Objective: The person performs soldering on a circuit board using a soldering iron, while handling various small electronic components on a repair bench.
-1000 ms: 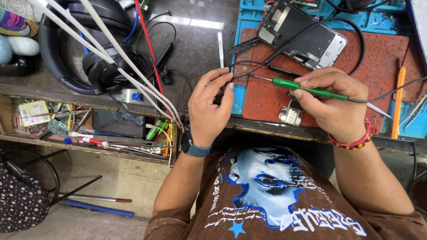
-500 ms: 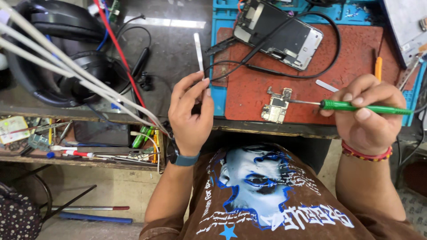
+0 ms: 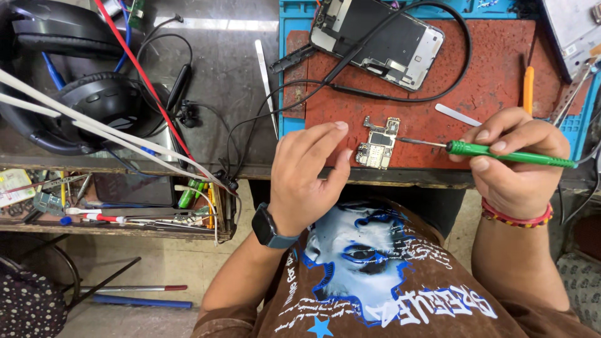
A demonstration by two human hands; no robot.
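While the person looks down from above, the right hand (image 3: 514, 166) pinches a green-handled screwdriver (image 3: 501, 152) between thumb and fingers, its thin metal tip pointing toward nine o'clock and ending just beside a small circuit board (image 3: 377, 143). That board lies bare on a red work mat (image 3: 488, 81) near the front edge of the worktop (image 3: 219, 75). At nine o'clock from the board, the left hand (image 3: 308, 175), a dark watch on its wrist, holds nothing; its fingers are loosely curled, fingertips just beside the board's left edge, though whether they touch it cannot be told. At twelve o'clock from the board sits an opened phone body (image 3: 382, 37) with no screen fitted, a black cable (image 3: 438, 94) looping around it. Judging by this, the board is already out of the phone and is not yet back in. Black headphones (image 3: 81, 106) rest far off at nine o'clock.
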